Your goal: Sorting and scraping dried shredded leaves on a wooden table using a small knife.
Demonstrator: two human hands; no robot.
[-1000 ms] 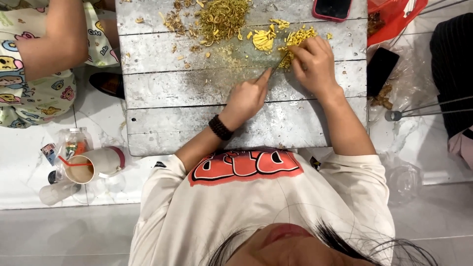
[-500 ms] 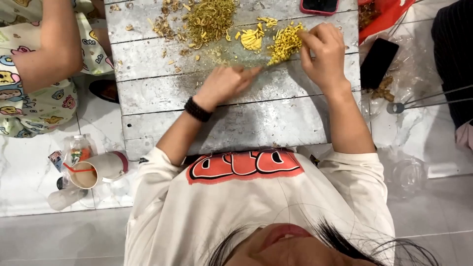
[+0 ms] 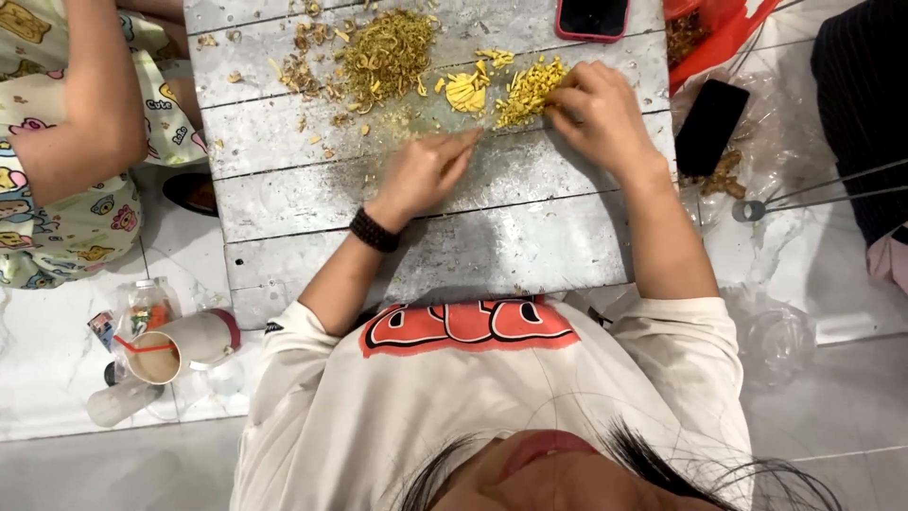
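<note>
Yellow shreds (image 3: 528, 90) under right hand (image 3: 598, 112); red-cased phone (image 3: 592, 17) just beyond.

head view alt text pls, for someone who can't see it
A person's right hand pinches at a pile of yellow shreds on a worn grey plank table, while the left hand rests flat beside it. A phone lies at the table's far edge.

Loose yellow petal heap (image 3: 526, 91) on boards

A low grey plank table (image 3: 454, 246) stands on glossy white floor tiles (image 3: 57, 378).
</note>
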